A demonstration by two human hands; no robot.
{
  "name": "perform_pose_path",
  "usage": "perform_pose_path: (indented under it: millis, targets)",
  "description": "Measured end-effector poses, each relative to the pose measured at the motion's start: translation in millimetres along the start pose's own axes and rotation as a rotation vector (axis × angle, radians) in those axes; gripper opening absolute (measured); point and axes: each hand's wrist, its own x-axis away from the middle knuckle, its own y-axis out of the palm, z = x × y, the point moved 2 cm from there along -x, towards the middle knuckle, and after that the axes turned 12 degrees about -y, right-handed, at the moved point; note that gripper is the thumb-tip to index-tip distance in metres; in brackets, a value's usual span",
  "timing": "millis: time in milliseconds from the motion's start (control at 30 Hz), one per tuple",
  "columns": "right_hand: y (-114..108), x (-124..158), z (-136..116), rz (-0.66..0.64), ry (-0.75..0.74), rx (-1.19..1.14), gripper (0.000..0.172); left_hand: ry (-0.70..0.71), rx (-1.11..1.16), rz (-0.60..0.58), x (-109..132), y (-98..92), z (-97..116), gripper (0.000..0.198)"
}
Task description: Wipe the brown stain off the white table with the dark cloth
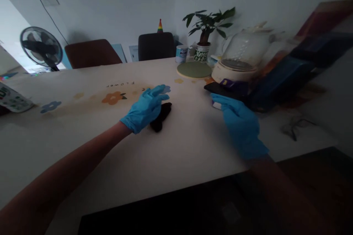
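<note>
My left hand (147,106), in a blue glove, hovers at or just over a small black cloth-like thing (162,118) on the white table. Its fingers are stretched out and apart, and no grip on the black thing shows. On the right is my right hand (241,126), also blue-gloved and smeared by motion. Its fingers point left, close to a flat dark slab (216,89) and a small white-and-purple item (216,105) beneath it. Whether those fingers touch or hold that item is hidden.
A glass kettle on a white base (237,71), a green round mat (194,69), a potted plant (201,52) and a tin (181,54) stand at the back right. Dark blue boxes (284,80) lean right. Glasses (298,126) lie near the right edge. A printed container (13,97) stands left.
</note>
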Motion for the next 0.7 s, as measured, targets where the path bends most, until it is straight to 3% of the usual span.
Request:
perform_pose_path:
  millis: [67,133,233,367,533,700]
  targets:
    - [-1,1,0,-0.009,0.009,0.009,0.028,0.066,-0.054,-0.112,6,4.7,8,0.056]
    - [0,2,1,-0.019,-0.009,0.014,0.029,0.057,-0.072,-0.228,8,10.7,13,0.065]
    - [2,2,2,-0.047,-0.029,0.017,0.032,0.069,-0.055,-0.311,1,21.6,25,0.070]
    - [3,2,0,-0.086,-0.014,0.032,0.036,0.144,-0.052,-0.289,-24,45.3,59,0.068]
    - [-1,4,0,-0.110,-0.007,0.062,0.038,0.071,-0.102,-0.157,-63,73.9,105,0.055]
    - [-2,5,1,-0.131,0.012,0.049,0.036,-0.041,-0.197,-0.068,-89,77.6,116,0.049]
